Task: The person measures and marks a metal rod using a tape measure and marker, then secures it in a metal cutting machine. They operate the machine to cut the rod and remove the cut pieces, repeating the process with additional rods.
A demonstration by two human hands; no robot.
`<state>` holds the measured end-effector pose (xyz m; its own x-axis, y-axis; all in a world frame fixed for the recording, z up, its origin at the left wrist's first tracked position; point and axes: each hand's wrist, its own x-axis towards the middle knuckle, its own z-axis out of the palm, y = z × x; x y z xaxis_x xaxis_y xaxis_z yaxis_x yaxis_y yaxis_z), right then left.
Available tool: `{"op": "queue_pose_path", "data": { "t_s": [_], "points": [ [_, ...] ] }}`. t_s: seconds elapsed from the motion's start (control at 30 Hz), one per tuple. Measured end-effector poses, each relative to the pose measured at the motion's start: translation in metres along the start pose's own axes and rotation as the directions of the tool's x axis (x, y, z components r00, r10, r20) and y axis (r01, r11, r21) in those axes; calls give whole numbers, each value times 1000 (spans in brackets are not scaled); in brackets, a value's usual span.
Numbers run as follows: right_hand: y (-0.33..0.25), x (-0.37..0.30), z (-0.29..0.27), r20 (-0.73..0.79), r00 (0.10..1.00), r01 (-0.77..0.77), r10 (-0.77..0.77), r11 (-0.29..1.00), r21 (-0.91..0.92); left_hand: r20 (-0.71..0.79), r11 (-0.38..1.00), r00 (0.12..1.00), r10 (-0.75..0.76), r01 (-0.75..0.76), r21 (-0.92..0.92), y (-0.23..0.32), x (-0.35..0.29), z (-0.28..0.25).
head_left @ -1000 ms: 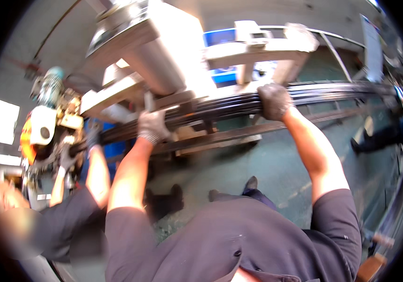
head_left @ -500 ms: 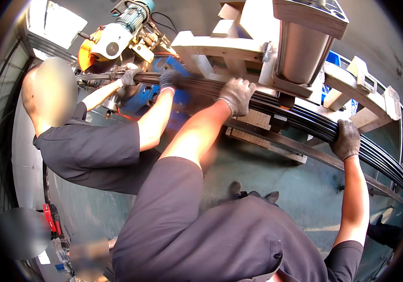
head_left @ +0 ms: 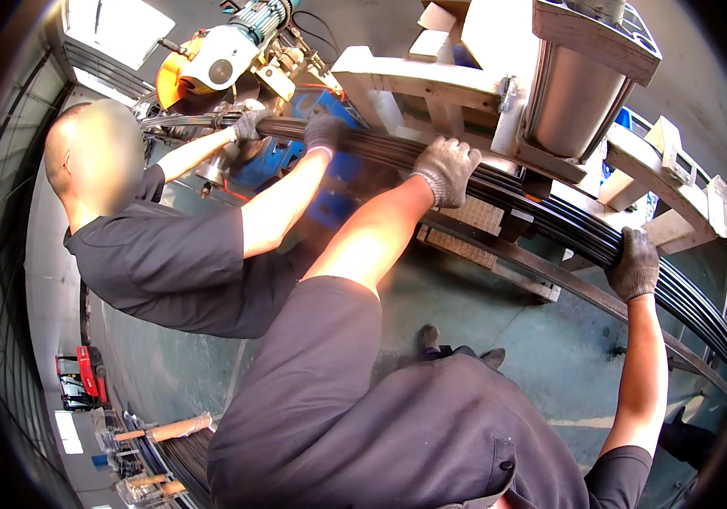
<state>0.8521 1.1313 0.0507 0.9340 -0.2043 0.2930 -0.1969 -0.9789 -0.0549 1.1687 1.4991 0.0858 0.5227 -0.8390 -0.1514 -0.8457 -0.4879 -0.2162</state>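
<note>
A long bundle of thin dark metal rods [head_left: 579,227] runs across the scene from far left to near right. My left hand [head_left: 448,172], in a grey knit glove, is closed over the bundle near its middle. Farther right, my right hand [head_left: 635,265], in a darker-looking glove, wraps around the same rods. To the left, a co-worker's two gloved hands [head_left: 324,132] also grip the bundle, close to a machine. My fingers hide part of the rods.
A cutting machine [head_left: 219,68] with an orange guard stands at the far left. Beyond the rods is a pale metal frame [head_left: 431,83] carrying a large metal cylinder [head_left: 579,102]. A long steel bar [head_left: 541,276] runs below the bundle. The co-worker [head_left: 160,263] stands at my left.
The view has turned slightly, so the machine, frame and co-worker's arms appear farther right. Both my hands keep their hold on the rods.
</note>
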Motion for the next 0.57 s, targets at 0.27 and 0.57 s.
{"op": "queue_pose_path", "data": {
  "t_s": [0.27, 0.57],
  "points": [
    [1, 0, 1, -2, 1000, 3, -3, 1000, -13, 17, 1000, 1000, 3, -4, 5, 0, 1, -1],
    [2, -1, 2, -4, 1000, 1, -1, 1000, -7, 25, 1000, 1000, 0, -1, 14, -1, 1, 1]
  ]
}}
